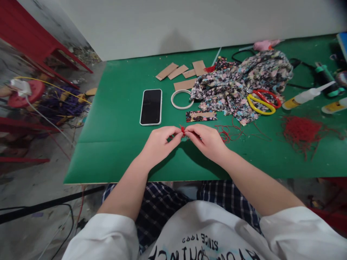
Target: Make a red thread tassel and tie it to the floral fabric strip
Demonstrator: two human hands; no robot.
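Green counter (114, 108), left to right. White shirt (200, 216), near side: "SINCE 1992" readable, larger lettering only partly. Floral cloth (238, 85), far right. Left hand (162, 142), right hand (208, 141), near middle: fingers pinched narrow. Floral strip (201, 116) just beyond. Smallest: red thread bundle (183, 131), gripped between both hands' fingertips.

A phone (151, 107) lies flat, screen dark, on the green tabletop (116, 108), left of a roll of tape (182, 107). Beyond the tabletop's left side are a red plastic chair (32, 34), a yellow cord (54, 84) and a purple heap (59, 106) on the floor (16, 191).
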